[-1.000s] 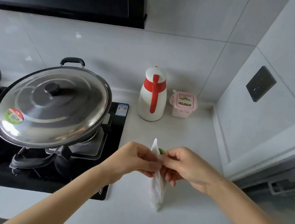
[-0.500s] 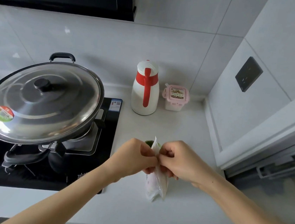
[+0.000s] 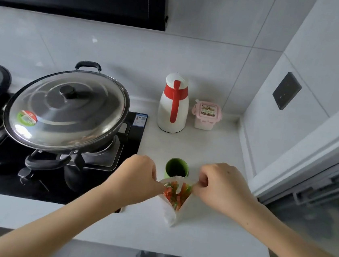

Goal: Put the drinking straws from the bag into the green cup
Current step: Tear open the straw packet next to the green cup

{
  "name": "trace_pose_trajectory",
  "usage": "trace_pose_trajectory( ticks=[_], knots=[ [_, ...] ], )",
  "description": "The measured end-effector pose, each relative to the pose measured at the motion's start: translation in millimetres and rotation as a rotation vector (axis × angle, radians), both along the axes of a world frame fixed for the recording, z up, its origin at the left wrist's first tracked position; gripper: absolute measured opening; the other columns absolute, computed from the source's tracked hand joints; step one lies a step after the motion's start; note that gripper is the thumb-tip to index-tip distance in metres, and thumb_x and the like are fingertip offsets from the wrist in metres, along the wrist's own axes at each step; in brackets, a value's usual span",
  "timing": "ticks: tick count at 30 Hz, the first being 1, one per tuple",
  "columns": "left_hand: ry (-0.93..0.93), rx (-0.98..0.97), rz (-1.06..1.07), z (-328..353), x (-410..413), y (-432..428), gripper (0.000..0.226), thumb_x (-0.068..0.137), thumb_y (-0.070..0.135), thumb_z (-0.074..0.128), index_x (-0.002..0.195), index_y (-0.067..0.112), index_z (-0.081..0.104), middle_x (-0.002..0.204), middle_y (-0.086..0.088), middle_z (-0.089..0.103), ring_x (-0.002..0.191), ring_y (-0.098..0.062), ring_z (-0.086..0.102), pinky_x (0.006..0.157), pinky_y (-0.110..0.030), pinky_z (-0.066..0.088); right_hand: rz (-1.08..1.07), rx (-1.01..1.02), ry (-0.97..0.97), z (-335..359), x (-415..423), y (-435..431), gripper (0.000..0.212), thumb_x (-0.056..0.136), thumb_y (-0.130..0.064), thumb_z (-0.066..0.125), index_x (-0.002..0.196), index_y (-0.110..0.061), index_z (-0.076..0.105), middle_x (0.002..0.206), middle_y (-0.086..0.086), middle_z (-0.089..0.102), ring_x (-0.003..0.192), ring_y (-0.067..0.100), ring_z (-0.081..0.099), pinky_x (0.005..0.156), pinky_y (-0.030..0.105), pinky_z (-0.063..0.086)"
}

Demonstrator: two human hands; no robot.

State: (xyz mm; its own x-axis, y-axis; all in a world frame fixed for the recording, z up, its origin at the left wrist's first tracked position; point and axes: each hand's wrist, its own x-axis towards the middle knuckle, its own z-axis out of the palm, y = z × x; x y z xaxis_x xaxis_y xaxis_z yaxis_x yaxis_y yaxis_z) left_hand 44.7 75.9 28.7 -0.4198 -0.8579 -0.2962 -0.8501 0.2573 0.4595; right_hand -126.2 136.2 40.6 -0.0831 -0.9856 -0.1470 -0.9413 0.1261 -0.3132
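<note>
The bag (image 3: 171,210) is held open by left hand (image 3: 137,176) and right hand (image 3: 220,187), each pinching its rim; the straws (image 3: 177,193) remain inside, the green cup (image 3: 176,168) appears empty

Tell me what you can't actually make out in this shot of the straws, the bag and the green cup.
All in the head view:
- Straws: only the red and green ends show in the bag's mouth; the white bag hides their length and number.
- Green cup: its base is hidden behind the bag's raised edge.
- Each grip: the left hand and right hand curl over their own fingertips.
- Pink container: label too small to read.
</note>
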Motion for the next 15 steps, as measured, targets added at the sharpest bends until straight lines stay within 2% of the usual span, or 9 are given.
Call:
trace_pose_trajectory(
  ticks=[2,4,6,8,10,12,13,15],
  knots=[
    [-0.061,-0.035,-0.070,7.1,5.3,4.4,0.026,0.080,0.031,0.065,0.076,0.006,0.070,0.083,-0.011,0.072,0.070,-0.022,0.065,0.066,-0.029,0.055,0.054,-0.017,0.082,-1.3,6.0,5.9,0.014,0.083,-0.021,0.050,0.072,-0.012,0.048,0.066,0.000,0.049,0.066,0.023,0.048,0.052,0.030,0.031],
    [-0.077,-0.059,-0.138,11.2,11.0,6.0,0.024,0.083,0.030,0.061,0.078,0.008,0.067,0.087,-0.006,0.071,0.080,-0.020,0.067,0.073,-0.030,0.055,0.059,-0.046,0.066,-5.6,11.0,11.6,0.011,0.086,-0.018,0.046,0.077,-0.012,0.044,0.073,0.002,0.051,0.069,0.025,0.049,0.055,0.031,0.033],
    [-0.054,-0.086,-0.207,10.4,16.0,8.0,0.018,0.086,0.031,0.057,0.081,0.015,0.062,0.091,-0.002,0.068,0.083,-0.017,0.064,0.076,-0.027,0.053,0.040,-0.030,-0.031,-11.3,16.0,15.9,0.012,0.090,-0.015,0.042,0.079,-0.013,0.037,0.079,0.005,0.053,0.073,0.026,0.054,0.055,0.029,0.037],
    [0.015,-0.166,-0.245,5.2,21.2,15.4,0.014,0.087,0.032,0.056,0.095,0.021,0.059,0.100,0.003,0.062,0.090,-0.013,0.059,0.079,-0.023,0.050,0.005,-0.019,-0.142,-13.6,24.5,18.1,0.021,0.090,-0.011,0.042,0.072,-0.020,0.034,0.079,0.007,0.058,0.077,0.029,0.063,0.058,0.035,0.047],
    [0.118,-0.372,-0.336,-4.6,26.5,23.9,0.027,0.084,0.026,0.062,0.111,0.026,0.060,0.108,0.002,0.058,0.100,-0.016,0.055,0.084,-0.025,0.051,-0.043,-0.027,-0.236,-11.1,34.8,19.0,0.038,0.088,-0.007,0.043,0.064,-0.032,0.027,0.069,-0.001,0.053,0.071,0.027,0.066,0.053,0.031,0.049],
    [0.173,-0.530,-0.472,-11.7,32.3,28.8,0.028,0.075,0.018,0.064,0.099,0.031,0.070,0.104,-0.002,0.062,0.097,-0.023,0.058,0.077,-0.034,0.055,-0.082,-0.014,-0.270,-8.6,42.8,19.0,0.040,0.089,-0.007,0.045,0.062,-0.031,0.028,0.063,-0.007,0.049,0.063,0.022,0.063,0.047,0.025,0.047],
    [0.181,-0.565,-0.527,-15.0,36.5,29.9,0.026,0.073,0.019,0.060,0.091,0.033,0.073,0.102,-0.002,0.063,0.095,-0.024,0.059,0.074,-0.036,0.055,-0.100,-0.012,-0.261,-8.2,44.9,18.2,0.036,0.089,-0.009,0.047,0.062,-0.027,0.031,0.064,-0.005,0.050,0.062,0.022,0.064,0.048,0.027,0.048],
    [0.193,-0.539,-0.604,-21.6,45.1,30.3,0.024,0.076,0.027,0.054,0.087,0.036,0.073,0.106,-0.001,0.063,0.099,-0.024,0.057,0.077,-0.036,0.052,-0.152,-0.022,-0.238,-8.4,47.7,18.9,0.027,0.088,-0.013,0.048,0.065,-0.020,0.035,0.070,0.002,0.056,0.066,0.026,0.066,0.054,0.036,0.052]
  ],
)
